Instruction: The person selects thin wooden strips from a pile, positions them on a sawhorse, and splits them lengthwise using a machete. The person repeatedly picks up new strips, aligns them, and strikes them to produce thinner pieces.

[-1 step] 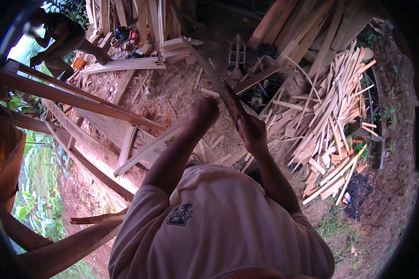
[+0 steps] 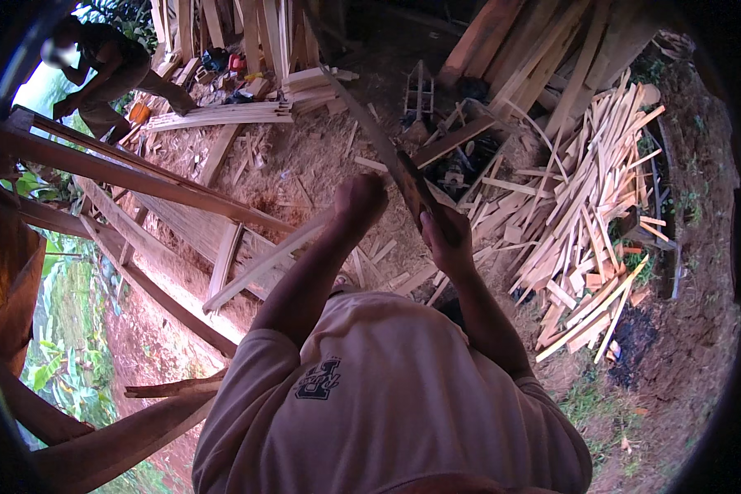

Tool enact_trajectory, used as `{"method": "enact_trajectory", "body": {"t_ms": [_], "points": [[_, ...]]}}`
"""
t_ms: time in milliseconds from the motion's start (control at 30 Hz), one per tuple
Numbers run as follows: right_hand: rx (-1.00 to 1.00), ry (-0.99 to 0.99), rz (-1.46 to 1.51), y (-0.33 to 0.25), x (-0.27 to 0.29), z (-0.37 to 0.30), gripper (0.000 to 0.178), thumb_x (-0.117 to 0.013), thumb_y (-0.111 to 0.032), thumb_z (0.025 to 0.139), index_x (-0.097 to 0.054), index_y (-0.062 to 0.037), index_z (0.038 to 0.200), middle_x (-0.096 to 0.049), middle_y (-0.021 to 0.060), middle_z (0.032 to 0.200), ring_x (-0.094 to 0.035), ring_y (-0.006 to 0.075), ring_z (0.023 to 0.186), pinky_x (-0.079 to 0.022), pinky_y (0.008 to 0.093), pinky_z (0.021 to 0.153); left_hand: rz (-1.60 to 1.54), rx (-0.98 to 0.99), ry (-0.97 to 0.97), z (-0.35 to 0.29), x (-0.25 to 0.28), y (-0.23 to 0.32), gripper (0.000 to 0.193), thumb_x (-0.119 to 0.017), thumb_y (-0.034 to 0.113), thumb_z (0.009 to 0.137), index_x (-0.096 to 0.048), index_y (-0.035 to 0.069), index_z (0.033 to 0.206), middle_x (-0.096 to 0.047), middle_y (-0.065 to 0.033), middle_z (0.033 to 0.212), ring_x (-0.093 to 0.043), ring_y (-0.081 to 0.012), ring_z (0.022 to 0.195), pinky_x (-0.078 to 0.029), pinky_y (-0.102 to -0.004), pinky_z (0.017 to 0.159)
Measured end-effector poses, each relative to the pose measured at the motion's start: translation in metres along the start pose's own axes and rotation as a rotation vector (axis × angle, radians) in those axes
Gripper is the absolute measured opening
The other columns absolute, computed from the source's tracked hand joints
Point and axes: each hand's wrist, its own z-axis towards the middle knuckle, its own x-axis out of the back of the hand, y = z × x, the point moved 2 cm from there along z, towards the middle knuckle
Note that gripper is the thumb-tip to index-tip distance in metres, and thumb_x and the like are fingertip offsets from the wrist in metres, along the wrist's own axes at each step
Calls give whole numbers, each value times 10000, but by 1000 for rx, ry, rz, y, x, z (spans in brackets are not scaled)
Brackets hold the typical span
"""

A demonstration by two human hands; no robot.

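My right hand (image 2: 446, 236) is closed round the brown, wooden-looking handle of a long narrow blade-like tool (image 2: 370, 123). The tool's grey length slants away from me to the upper left, and its far end fades into shadow. Left of the handle, my left hand (image 2: 361, 198) is a closed fist with its back toward me. Whatever its fingers may hold is hidden. A pale wooden strip (image 2: 263, 265) runs from the lower left up to my left wrist, where its end passes out of sight. I cannot tell whether the strip touches the hand.
Offcuts and thin strips lie in a big heap (image 2: 589, 206) on the right. Leaning boards (image 2: 543, 49) stand at the back. Long beams (image 2: 140, 173) cross the left side. At the far left a person (image 2: 111, 70) bends near stacked slats (image 2: 222, 115). Wood scraps litter the earth floor.
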Motion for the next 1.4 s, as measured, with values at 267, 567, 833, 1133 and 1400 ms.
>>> {"method": "enact_trajectory", "body": {"t_ms": [267,567,833,1133,1400], "points": [[-2,18,20,-10,-2,-3,168,-598,-121,1000,-581,-58,845,-489,-48,584,-418,30,505,-309,234,462,-78,25,35,8,-2,-7,243,-591,218,857,-707,51,991,-716,-231,933,-706,-418,899,-562,-519,811],[67,-61,-123,-8,6,-3,121,-590,-117,1001,-619,-17,940,-500,-34,570,-443,43,494,-329,235,460,-40,52,36,17,-2,-14,241,-591,225,859,-711,59,985,-723,-214,920,-710,-411,900,-565,-516,787],[69,-12,-71,-5,3,2,74,-636,-87,976,-617,-30,933,-520,-29,607,-450,44,505,-329,233,461,-30,24,4,22,1,-13,235,-582,204,862,-712,62,997,-727,-203,920,-716,-405,879,-571,-514,766],[-7,-18,-49,-16,-1,0,195,-595,-143,998,-547,-54,832,-469,-45,549,-425,37,494,-311,238,458,-63,19,42,22,0,-15,240,-569,195,872,-711,51,1000,-722,-215,918,-709,-424,888,-565,-529,786],[123,-9,-181,-11,-1,1,185,-641,-153,966,-610,-14,848,-493,-5,590,-427,52,557,-361,285,495,37,1,-61,27,-7,-17,234,-577,193,851,-743,75,966,-725,-209,936,-717,-390,895,-573,-511,794]]}}
